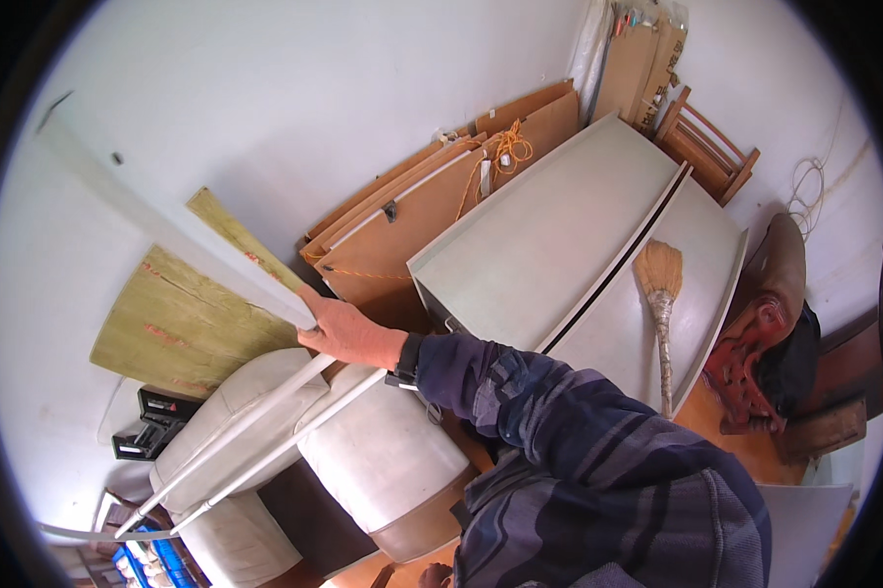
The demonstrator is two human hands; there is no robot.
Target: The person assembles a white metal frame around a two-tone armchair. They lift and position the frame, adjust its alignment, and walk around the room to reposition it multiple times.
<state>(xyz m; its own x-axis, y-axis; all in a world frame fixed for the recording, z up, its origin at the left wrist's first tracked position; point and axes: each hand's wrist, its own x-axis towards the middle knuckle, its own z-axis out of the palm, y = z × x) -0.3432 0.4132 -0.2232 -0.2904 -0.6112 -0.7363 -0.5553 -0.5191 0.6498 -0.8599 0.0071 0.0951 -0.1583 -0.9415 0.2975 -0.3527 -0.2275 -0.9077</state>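
Observation:
My right hand [348, 331] reaches across to the left from a dark plaid sleeve, with a dark band at the wrist. Its fingers are closed around the end of a long white bar [216, 250], which runs up and left past the wall. Below the hand, two thin white poles [250, 423] slant down to a curved crosspiece; whether they join the bar is hidden by the hand. At the bottom edge, a small skin-coloured patch [435, 576] may be my left hand; its fingers cannot be made out.
A pale metal cabinet [539, 220] lies to the right, with a straw hand broom [660, 279] on it. Brown boards [402, 220] and yellowish slabs [182, 318] lean on the wall. Pale upholstered seats [383, 451] stand below the poles. A dark red carved chair [755, 333] is at the right.

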